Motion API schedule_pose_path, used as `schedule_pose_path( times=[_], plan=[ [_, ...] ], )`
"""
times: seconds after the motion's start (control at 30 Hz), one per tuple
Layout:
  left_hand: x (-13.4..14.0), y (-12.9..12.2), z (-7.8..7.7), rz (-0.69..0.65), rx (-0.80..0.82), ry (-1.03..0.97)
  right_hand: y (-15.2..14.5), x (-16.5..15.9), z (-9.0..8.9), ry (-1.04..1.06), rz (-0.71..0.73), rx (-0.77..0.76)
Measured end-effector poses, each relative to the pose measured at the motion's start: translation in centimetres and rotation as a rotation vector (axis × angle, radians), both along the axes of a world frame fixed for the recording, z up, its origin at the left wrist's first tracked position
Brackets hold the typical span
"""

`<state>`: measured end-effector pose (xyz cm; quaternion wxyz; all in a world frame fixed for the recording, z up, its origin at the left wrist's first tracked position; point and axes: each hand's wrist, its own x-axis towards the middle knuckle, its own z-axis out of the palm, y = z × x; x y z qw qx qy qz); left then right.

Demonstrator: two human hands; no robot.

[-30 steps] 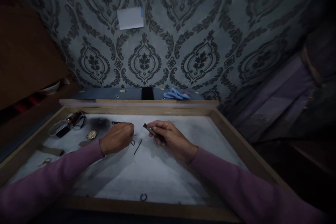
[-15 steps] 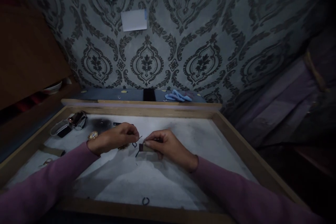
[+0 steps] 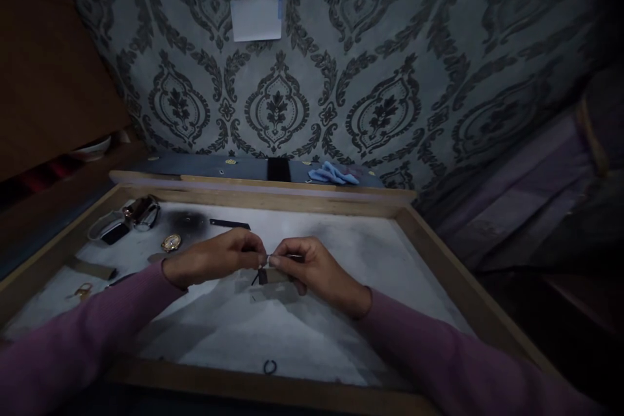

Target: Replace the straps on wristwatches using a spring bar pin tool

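Observation:
Fingertip to fingertip, my two hands meet over the middle of a shallow wooden-framed tray (image 3: pixel 341 318). My left hand (image 3: pixel 221 257) is closed in a pinch; a thin pin-like piece is at its fingertips, mostly hidden. My right hand (image 3: pixel 314 266) is closed on an olive watch strap (image 3: pixel 277 275), whose dark end points left. A thin dark strip (image 3: pixel 255 278) sticks out below that end. Left of my hands lie a round gold watch case (image 3: pixel 171 243), another olive strap piece (image 3: pixel 92 268) and a gold buckle-like piece (image 3: pixel 84 289).
At the tray's back left are a smartwatch (image 3: pixel 114 233) and another watch with a brown strap (image 3: pixel 142 211). A black strip (image 3: pixel 229 223) lies behind my left hand, a small black ring (image 3: pixel 270 366) near the front edge. Beyond the tray rest a black flat object (image 3: pixel 279 169) and blue cloth (image 3: pixel 334 173).
My left hand has moved right, bringing its fingertips and the thin piece against the strap end at my right fingertips. The view has shifted slightly.

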<state>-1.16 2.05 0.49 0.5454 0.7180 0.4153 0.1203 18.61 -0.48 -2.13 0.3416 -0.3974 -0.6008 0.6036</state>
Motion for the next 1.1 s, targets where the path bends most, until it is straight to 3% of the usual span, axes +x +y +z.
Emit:
schedule_pose_path(
  times=[0.17, 0.5, 0.7, 0.9, 1.1],
  plan=[
    [0.2, -0.2, 0.9, 0.008, -0.001, -0.004, 0.4, 0.2, -0.2, 0.033, -0.026, -0.047],
    [0.3, 0.1, -0.1, 0.007, -0.133, -0.123, 0.3, 0.0, 0.1, -0.021, 0.004, -0.057],
    [0.4, 0.1, 0.0, 0.006, -0.129, -0.081, 0.0, -0.1, 0.1, -0.056, 0.026, -0.042],
    [0.4, -0.1, 0.4, 0.064, -0.198, -0.165, 0.1, -0.1, -0.1, -0.006, -0.090, -0.037],
    [0.7, 0.0, -0.3, 0.110, -0.209, -0.268, 0.0, -0.1, 0.1, 0.024, -0.124, -0.050]
  ],
)
